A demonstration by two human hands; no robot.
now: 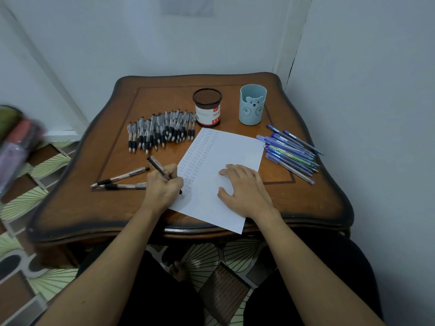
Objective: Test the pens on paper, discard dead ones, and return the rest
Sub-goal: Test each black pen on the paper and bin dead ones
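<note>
Step in hand: testing. Left hand [162,184] grips a black pen [158,168], tip on the paper [235,147] at its 8 o'clock edge. Right hand [244,187] lies flat, pinning the sheet. Black pile [160,130] at 11 o'clock, blue pens [292,149] at 3. Next, likely: judge the mark, then sort the pen.

One camera, worn on the person's head, looks forward and steeply down onto a wooden table [153,102] from just above and behind its near edge. It sits close: both forearms [117,260] run in from the bottom corners, and the table fills the middle of the frame, its edges bowed by the wide lens. The paper [226,161] on the table's near half lies about at frame centre. Beyond the table's far edge rises a wall [164,43]; left of the table shows patterned floor [54,158].
</note>
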